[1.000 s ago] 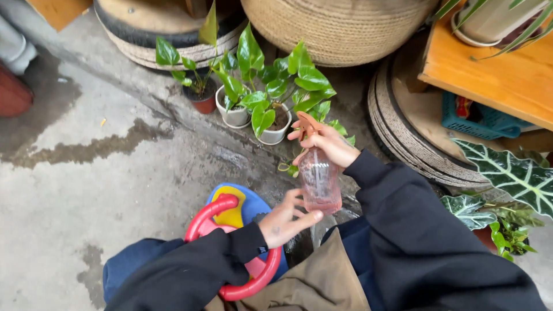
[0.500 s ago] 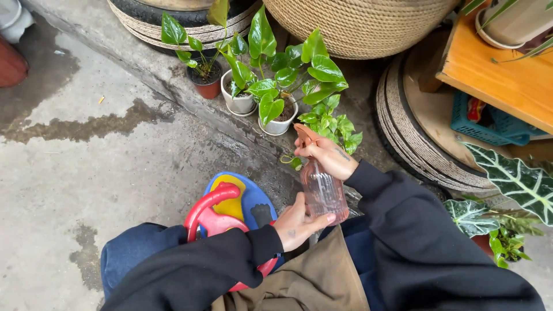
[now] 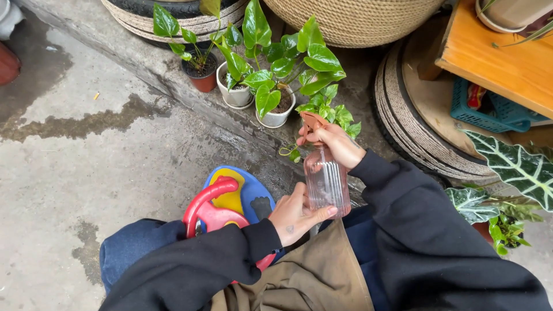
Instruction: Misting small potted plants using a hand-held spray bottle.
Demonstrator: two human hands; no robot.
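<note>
A clear pinkish spray bottle [image 3: 326,179] stands upright in front of my lap. My right hand [image 3: 333,141] grips its neck and brown trigger head, which points toward the potted plants. My left hand [image 3: 296,213] cups the bottle's base from the left. Just beyond the nozzle stand two white pots [image 3: 275,117] of broad green leaves and a small red-brown pot [image 3: 203,80], lined up along a concrete kerb. I wear black sleeves, and a tan apron lies over my lap.
A small plastic seat [image 3: 230,198] in blue, yellow and red sits under my legs. Rope-wrapped tyres [image 3: 410,129], a large woven basket [image 3: 357,20], an orange wooden shelf [image 3: 507,63] over a blue crate, and a striped-leaf plant [image 3: 515,167] crowd the right. Damp concrete floor spreads left.
Both hands have stayed on the bottle. The view has shifted, so the plants sit lower in the frame. The bottle stands slightly more upright.
</note>
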